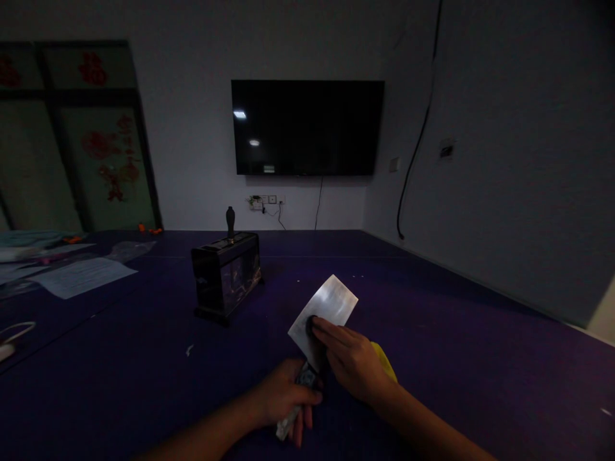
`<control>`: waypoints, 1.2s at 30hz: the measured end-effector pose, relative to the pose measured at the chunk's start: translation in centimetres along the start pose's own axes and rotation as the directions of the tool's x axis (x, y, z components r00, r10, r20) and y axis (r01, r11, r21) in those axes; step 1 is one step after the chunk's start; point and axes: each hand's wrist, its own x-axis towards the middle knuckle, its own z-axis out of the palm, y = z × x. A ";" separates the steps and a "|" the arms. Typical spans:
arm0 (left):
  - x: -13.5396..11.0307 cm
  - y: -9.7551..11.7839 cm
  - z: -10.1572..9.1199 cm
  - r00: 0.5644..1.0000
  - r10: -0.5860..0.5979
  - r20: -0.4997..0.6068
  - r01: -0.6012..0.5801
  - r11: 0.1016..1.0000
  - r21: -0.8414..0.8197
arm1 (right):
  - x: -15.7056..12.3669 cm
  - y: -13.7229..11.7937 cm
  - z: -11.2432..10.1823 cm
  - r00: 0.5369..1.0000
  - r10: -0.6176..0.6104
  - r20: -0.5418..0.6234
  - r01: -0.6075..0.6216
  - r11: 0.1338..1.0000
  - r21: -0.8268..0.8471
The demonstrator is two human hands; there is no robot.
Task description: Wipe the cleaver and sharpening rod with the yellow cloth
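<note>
My left hand (288, 397) is closed round the handle (307, 376) of a cleaver, which seems wrapped in something pale and crinkled. The cleaver's broad, shiny blade (331, 299) points up and to the right, away from me. On the blade's face, my right hand (354, 358) has its fingers pressed together at a small dark patch (310, 325). I cannot make out whether that patch is a thing held there or a reflection. Something yellow (383, 362) shows behind my right hand; most of it is hidden.
On the dark purple table (432, 384), a black knife block (209, 282) with clear sides stands left of the cleaver, one dark handle (230, 221) rising from it. Papers (86, 276) and a clear plastic bag (131, 251) lie at the left. A television (307, 128) hangs on the far wall.
</note>
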 end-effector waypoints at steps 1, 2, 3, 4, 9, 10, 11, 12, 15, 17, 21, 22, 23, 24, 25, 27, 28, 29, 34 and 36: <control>0.0 -0.1 0.0 1.000 0.008 -0.006 -0.008 1.000 -0.009 | 0.0 -0.1 0.0 1.000 -0.003 0.009 0.003 1.000 0.004; 0.1 -0.1 0.0 1.000 0.014 -0.011 -0.014 1.000 -0.015 | 0.1 -0.3 -0.1 1.000 -0.010 0.021 0.009 1.000 0.007; 0.1 -0.2 0.0 1.000 0.018 -0.016 -0.018 1.000 -0.020 | 0.1 -0.5 -0.1 0.999 -0.020 0.042 0.019 1.000 0.010; 0.1 -0.2 0.1 1.000 0.021 -0.019 -0.021 0.999 -0.025 | 0.2 -0.7 -0.2 0.997 -0.034 0.069 0.034 0.999 0.013; 0.2 -0.1 0.4 0.998 0.052 -0.028 -0.053 0.999 -0.010 | 0.5 -1.8 -0.5 0.975 -0.126 0.182 0.117 0.991 0.060; 0.2 -0.1 0.4 0.998 0.058 -0.029 -0.058 0.998 -0.002 | 0.5 -1.9 -0.5 0.972 -0.133 0.195 0.122 0.990 0.068; 0.1 0.0 0.4 0.998 0.061 -0.030 -0.061 0.998 0.002 | 0.5 -1.9 -0.5 0.970 -0.133 0.205 0.121 0.990 0.071; 0.1 0.0 0.5 0.998 0.062 -0.033 -0.061 0.998 0.001 | 0.4 -1.9 -0.5 0.968 -0.132 0.213 0.119 0.990 0.072; 0.0 0.1 0.5 0.998 0.059 -0.030 -0.059 0.998 -0.011 | 0.4 -1.8 -0.5 0.970 -0.131 0.206 0.120 0.991 0.065; 0.0 0.0 0.4 0.998 0.053 -0.025 -0.054 0.998 -0.014 | 0.4 -1.6 -0.5 0.972 -0.129 0.196 0.121 0.991 0.056; 0.1 -0.2 0.3 0.999 0.024 -0.026 -0.024 1.000 -0.003 | 0.3 -0.9 -0.3 0.987 -0.073 0.146 0.073 0.997 0.008; 0.1 -0.2 0.2 0.999 0.018 -0.027 -0.018 1.000 0.011 | 0.2 -0.7 -0.3 0.991 -0.050 0.123 0.050 0.999 -0.001; 0.0 -0.2 0.2 1.000 0.016 -0.026 -0.015 1.000 0.023 | 0.2 -0.4 -0.3 0.995 -0.026 0.099 0.027 1.000 -0.007; 0.0 -0.2 0.2 1.000 0.014 -0.024 -0.014 0.999 0.029 | 0.2 -0.2 -0.3 0.997 -0.003 0.077 0.004 1.000 -0.010; -0.1 -0.1 0.2 1.000 0.015 -0.022 -0.014 0.999 0.031 | 0.2 -0.1 -0.4 0.998 0.018 0.059 -0.018 1.000 -0.013; -0.1 -0.1 0.2 1.000 0.013 -0.022 -0.012 1.000 0.029 | 0.3 0.1 -0.4 0.998 0.056 0.040 -0.055 0.998 -0.023; -0.2 0.0 0.3 1.000 0.011 -0.027 -0.011 1.000 0.028 | 0.4 0.0 -0.5 0.997 0.068 0.039 -0.067 0.997 -0.027; -0.2 0.0 0.3 0.999 0.009 -0.035 -0.008 0.999 0.032 | 0.4 -0.1 -0.5 0.996 0.072 0.046 -0.071 0.997 -0.028; -0.2 0.3 0.6 0.998 0.011 -0.056 -0.009 0.999 0.037 | 0.5 -1.0 -0.3 0.993 0.004 0.119 0.001 0.999 -0.040; -0.1 0.3 0.6 0.998 0.018 -0.054 -0.017 1.000 0.006 | 0.5 -1.3 0.0 0.988 -0.029 0.153 0.036 0.998 -0.046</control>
